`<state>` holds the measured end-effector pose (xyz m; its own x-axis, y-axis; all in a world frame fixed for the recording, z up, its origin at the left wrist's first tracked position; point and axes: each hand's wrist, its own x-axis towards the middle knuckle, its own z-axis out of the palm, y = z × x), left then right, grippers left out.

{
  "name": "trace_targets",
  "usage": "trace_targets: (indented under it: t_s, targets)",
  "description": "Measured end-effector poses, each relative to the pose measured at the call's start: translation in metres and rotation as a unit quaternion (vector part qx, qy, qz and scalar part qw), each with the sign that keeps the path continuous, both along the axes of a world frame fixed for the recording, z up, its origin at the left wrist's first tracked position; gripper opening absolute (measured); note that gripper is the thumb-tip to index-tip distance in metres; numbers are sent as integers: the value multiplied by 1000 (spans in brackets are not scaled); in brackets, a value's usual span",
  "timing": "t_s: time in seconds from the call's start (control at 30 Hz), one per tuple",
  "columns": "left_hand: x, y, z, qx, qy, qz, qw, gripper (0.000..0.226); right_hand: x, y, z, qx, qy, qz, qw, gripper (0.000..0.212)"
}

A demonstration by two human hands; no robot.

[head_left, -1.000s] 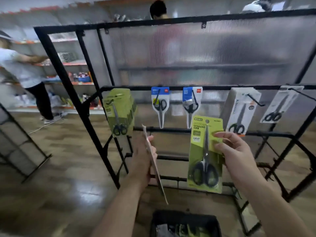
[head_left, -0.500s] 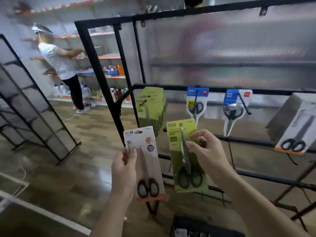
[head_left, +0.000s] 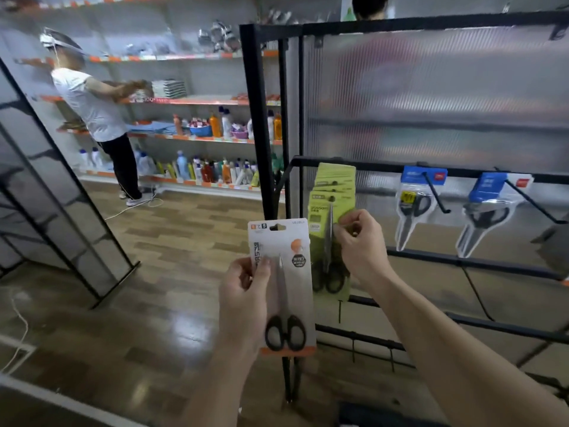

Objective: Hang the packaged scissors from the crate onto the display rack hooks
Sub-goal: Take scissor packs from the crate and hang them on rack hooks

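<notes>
Gripping a white scissors pack [head_left: 292, 241] upright in the left hand [head_left: 243, 297], handles down, blades up; pinching a green pack [head_left: 320, 248], likewise upright, in the right hand [head_left: 363, 245] before the rack [head_left: 255, 118]; print blurred.

Scissors pack [head_left: 284, 272] in left hand [head_left: 243, 291] left of second pack [head_left: 319, 238] in right hand [head_left: 363, 245], further packs [head_left: 411, 208] on rack hooks [head_left: 434, 193] rightward.

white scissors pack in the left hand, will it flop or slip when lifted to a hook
Probably fairly stiff: the white scissors pack stands flat and upright though the left hand pinches only its left edge. Likely bottom-heavy, since the black handles sit low, so it should hang straight. Its smooth front might slip in a light pinch.
</notes>
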<state>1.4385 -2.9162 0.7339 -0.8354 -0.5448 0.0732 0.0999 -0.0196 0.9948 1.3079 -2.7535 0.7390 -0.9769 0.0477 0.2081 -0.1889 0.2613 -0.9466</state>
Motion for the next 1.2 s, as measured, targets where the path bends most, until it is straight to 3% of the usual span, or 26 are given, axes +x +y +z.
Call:
trace_targets:
  t_s: [0.17, 0.4, 0.53, 0.7, 0.9, 1.2]
  targets:
    - [3, -13, -12, 28, -4, -2, 1000, 14, -27, -10, -6, 59, -25, -39, 997, 16]
    - [-8, -5, -15, 8, -3, -42, 999, 20, -46, -9, 8, 176, -18, -58, 983, 6]
    - [-29, 26, -15, 14, 11, -91, 996, 14, -26, 26, 4, 239, -54, -46, 969, 30]
    - [-57, 112, -15, -7, 23, -193, 981, 7, 15, 130, -4, 299, -110, -17, 948, 31]
    - [-80, 248, -11, -21, 12, -309, 951, 5, 63, 288, -4, 398, -149, -87, 901, 46]
    - [-81, 451, 6, -61, 18, -351, 934, 5, 95, 481, 4, 498, -147, -73, 851, 58]
